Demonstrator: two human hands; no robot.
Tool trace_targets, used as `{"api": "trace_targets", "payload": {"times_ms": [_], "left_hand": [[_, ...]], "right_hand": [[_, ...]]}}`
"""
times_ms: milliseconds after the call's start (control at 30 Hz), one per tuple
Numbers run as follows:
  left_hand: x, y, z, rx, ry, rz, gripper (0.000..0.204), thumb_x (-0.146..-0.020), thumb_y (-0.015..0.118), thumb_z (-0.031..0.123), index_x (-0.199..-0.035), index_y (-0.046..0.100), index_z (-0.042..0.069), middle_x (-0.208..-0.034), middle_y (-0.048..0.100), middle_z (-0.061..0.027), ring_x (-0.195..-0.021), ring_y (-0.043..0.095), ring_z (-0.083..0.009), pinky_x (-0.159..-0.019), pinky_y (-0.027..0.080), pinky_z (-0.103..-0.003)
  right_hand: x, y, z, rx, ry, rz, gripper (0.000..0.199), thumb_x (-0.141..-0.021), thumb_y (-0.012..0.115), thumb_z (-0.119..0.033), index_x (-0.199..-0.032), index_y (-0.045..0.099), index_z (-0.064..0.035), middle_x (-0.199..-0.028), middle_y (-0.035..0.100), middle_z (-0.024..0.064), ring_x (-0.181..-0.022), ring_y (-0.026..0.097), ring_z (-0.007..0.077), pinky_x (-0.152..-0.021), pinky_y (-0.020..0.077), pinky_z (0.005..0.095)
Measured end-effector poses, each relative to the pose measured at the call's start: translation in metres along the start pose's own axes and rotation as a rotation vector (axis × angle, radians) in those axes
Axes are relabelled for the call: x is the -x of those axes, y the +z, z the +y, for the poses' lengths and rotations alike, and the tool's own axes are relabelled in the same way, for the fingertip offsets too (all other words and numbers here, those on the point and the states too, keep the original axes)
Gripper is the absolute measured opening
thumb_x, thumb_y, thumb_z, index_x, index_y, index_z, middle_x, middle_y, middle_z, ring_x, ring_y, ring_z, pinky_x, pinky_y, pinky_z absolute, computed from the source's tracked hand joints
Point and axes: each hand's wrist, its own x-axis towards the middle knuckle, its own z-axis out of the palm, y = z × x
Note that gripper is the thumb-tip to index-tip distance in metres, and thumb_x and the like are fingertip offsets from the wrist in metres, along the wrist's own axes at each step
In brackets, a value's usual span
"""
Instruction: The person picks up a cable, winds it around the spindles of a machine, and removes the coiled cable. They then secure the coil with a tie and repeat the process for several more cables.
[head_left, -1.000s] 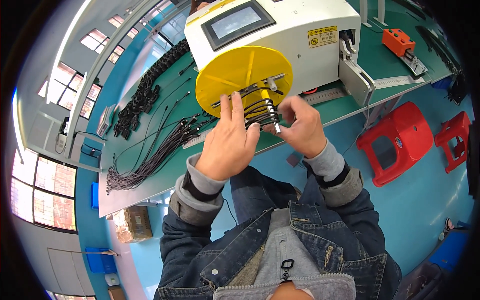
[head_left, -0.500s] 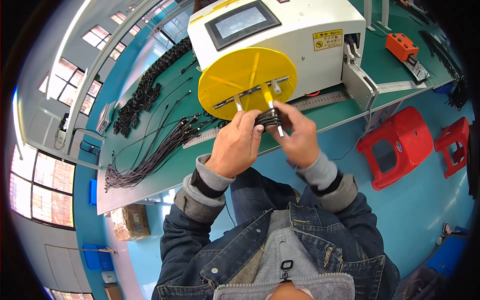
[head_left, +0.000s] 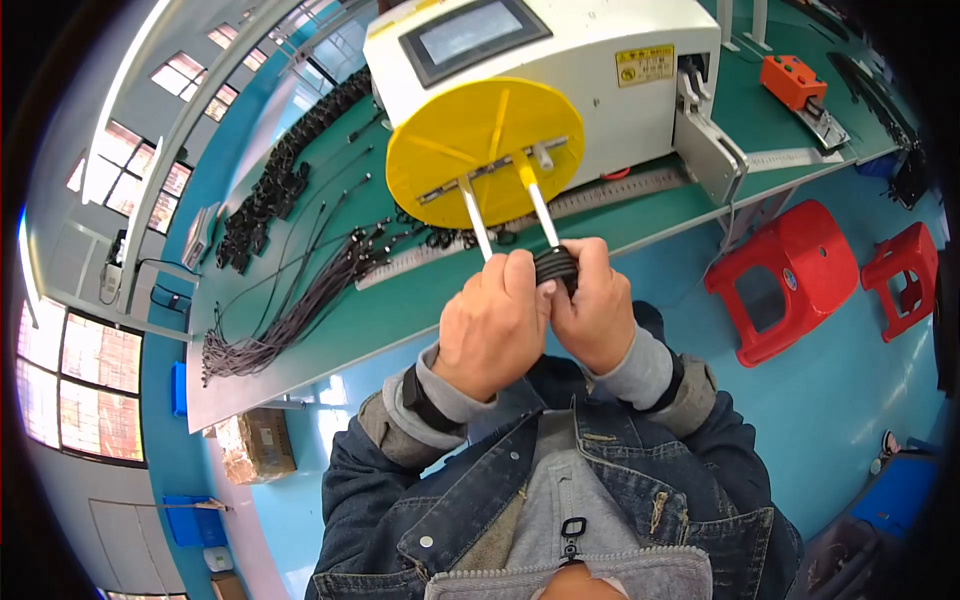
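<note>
A small coil of black cable (head_left: 556,266) is pinched between my two hands, just at the tip of the right metal post (head_left: 541,212). My left hand (head_left: 490,325) is closed on the coil's left side, below the tip of the left post (head_left: 476,218). My right hand (head_left: 597,312) grips the coil's right side, fingers curled. Whether the coil still surrounds the post tip is hard to tell. Both posts stick out of a round yellow disc (head_left: 420,150) on the front of a white machine (head_left: 630,120).
Loose black cables (head_left: 290,300) lie on the green table (head_left: 330,350) to the left, beside a dark row of bundled coils (head_left: 265,205). A metal ruler (head_left: 640,184) runs along the table front. An orange control box (head_left: 793,82) sits at right; red stools (head_left: 800,250) stand on the floor.
Both hands and the cable coil have moved toward me, outward along the posts. More of both posts shows now. The view has shifted slightly.
</note>
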Motion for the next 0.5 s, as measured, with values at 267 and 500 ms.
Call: {"api": "trace_targets", "payload": {"times_ms": [267, 500], "left_hand": [[0.063, 0.039, -0.014, 0.349, -0.243, -0.278, 0.024, -0.088, 0.046, 0.023, -0.092, 0.046, 0.000, -0.081, 0.053, -0.0166, -0.063, 0.055, -0.0313, -0.052, 0.046, -0.039], [0.059, 0.052, -0.036, 1.528, -0.946, -0.457, 0.041, -0.095, 0.035, 0.034, -0.102, 0.051, -0.003, -0.086, 0.057, -0.0120, -0.073, 0.057, -0.0196, -0.059, 0.048, -0.031]], "right_hand": [[0.041, 0.008, 0.058, 0.153, 0.031, -0.386, 0.018, -0.074, 0.054, -0.003, -0.089, 0.043, -0.0007, -0.066, 0.057, 0.0197, -0.062, 0.057, 0.0386, -0.052, 0.0452, 0.0433], [0.056, 0.026, 0.070, 0.001, -0.118, -0.362, 0.020, -0.076, 0.055, -0.010, -0.081, 0.038, -0.0002, -0.056, 0.054, 0.0189, -0.055, 0.057, 0.0370, -0.049, 0.0442, 0.0457]]}}
